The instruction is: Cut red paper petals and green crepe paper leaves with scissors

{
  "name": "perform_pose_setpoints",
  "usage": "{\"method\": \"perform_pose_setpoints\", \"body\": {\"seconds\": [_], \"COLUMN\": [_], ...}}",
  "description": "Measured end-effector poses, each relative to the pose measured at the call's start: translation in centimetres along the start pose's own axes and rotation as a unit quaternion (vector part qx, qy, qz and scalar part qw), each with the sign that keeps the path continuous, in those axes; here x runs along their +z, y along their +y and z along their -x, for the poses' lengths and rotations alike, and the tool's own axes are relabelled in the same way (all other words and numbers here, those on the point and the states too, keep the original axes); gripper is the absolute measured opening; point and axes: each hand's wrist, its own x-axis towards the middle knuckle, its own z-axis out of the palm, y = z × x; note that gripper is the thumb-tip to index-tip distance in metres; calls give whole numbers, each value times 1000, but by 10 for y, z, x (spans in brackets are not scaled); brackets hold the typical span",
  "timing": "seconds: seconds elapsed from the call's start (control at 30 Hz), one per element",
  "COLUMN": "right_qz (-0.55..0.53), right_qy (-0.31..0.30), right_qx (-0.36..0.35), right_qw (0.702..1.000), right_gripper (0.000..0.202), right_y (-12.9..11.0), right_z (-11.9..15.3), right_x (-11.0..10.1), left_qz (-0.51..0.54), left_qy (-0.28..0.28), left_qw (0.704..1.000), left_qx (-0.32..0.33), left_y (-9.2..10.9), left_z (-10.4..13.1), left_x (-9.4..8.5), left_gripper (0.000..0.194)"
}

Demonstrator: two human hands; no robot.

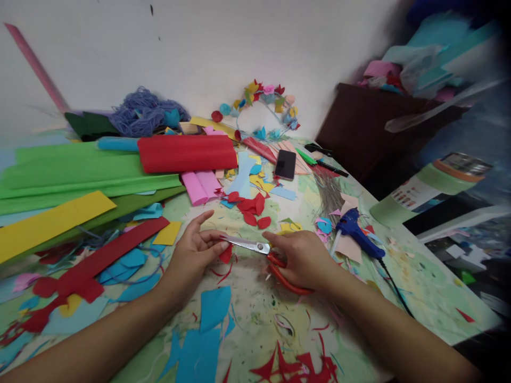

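Pinching red paper (225, 255) between left-hand fingers (217, 248), mostly below their tips; clasping orange-handled scissors (261, 247) in right-hand fingers (278, 241), pointed toward the paper.

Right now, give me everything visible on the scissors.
The scissors have shiny, metal-looking blades, a round pivot and orange-red handles that look like plastic. The right hand grips the handles, hiding part of them; the lower loop shows beneath. The blades look nearly closed and point left, above the table. Their tip is at the left hand, by the small red piece held there; whether the blades touch it, I can't tell.
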Motion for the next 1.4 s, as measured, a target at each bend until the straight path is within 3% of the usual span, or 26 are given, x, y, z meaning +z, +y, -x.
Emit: {"method": "perform_pose_setpoints", "body": {"seconds": [1.07,1.2,1.4], "right_qz": [0,20,-9], "right_qy": [18,18,34], "right_qx": [-11,4,46], "right_qw": [1000,1000,998], "right_gripper": [47,43,55], "right_y": [2,1,2], "right_z": [-1,0,-1], "right_x": [1,1,3], "left_qz": [7,9,6], "left_qy": [2,8,14], "left_qw": [1000,1000,1000], "left_qx": [-6,-11,6], "left_y": [1,2,3], "left_z": [0,0,-1], "left_x": [-1,0,2], "left_gripper": [82,83,78]}}
